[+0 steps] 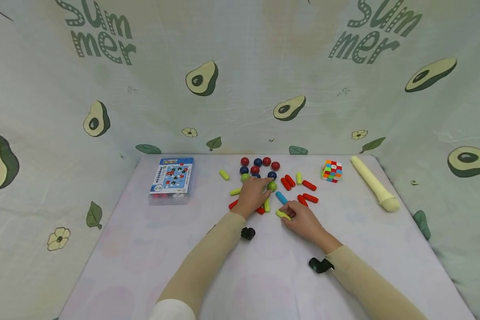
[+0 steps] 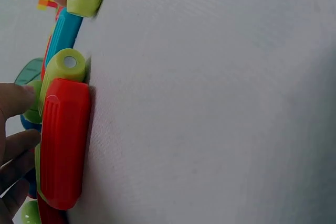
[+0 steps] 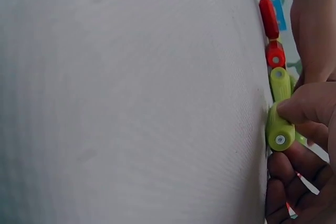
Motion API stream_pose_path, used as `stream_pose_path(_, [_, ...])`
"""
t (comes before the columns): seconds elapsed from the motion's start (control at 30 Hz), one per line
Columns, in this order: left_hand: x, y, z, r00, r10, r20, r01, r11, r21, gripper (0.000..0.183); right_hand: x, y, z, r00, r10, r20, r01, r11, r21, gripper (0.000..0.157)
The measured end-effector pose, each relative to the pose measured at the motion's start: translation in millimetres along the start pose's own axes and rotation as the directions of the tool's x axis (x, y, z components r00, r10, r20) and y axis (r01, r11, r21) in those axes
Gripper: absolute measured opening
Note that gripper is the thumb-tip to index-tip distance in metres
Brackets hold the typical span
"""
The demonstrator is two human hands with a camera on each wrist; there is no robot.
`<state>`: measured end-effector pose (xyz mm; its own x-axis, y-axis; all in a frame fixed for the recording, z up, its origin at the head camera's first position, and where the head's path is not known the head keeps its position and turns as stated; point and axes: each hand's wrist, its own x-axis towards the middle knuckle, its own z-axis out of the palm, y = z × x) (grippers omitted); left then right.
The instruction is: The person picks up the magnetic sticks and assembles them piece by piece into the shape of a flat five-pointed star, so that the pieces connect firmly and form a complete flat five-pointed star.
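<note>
My left hand (image 1: 253,195) reaches into the cluster, thumb and fingertips around a green ball (image 1: 272,186). In the right wrist view, my right hand (image 3: 310,124) pinches a short yellow-green stick (image 3: 280,127) with a round metal disc in its end. The stick lies low at the table surface. A blue stick (image 1: 281,198) lies just beyond the right hand. Close below the left hand, a red stick (image 2: 65,145) and another yellow-green stick (image 2: 65,66) show in the left wrist view. Part of the cluster is hidden under the left hand.
Red and dark blue balls (image 1: 266,161) sit at the back middle. Several red sticks (image 1: 309,185) lie to the right. A puzzle cube (image 1: 332,171) and a pale yellow bat-shaped thing (image 1: 376,184) are farther right. A clear-bottomed box (image 1: 171,181) stands at left.
</note>
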<state>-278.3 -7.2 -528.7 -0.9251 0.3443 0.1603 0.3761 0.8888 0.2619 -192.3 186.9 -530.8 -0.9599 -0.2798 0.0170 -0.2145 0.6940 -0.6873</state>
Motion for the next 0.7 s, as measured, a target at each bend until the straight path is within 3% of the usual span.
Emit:
stream_pose_path(0.2, [5.9,3.4,0.5,1.000,0.026,0.012,-0.027,0.999,0.041,0.046,0.3,2.5,1.1,1.000,0.002,0.000,-0.002,1.000,0.003,0.022])
stream_pose_path(0.7, [11.5,-0.4,-0.4,0.999,0.036,0.034,-0.037,0.999,0.026,0.043,-0.7,3.5,1.7,1.000,0.027,0.003,-0.027,1.000,0.010,0.024])
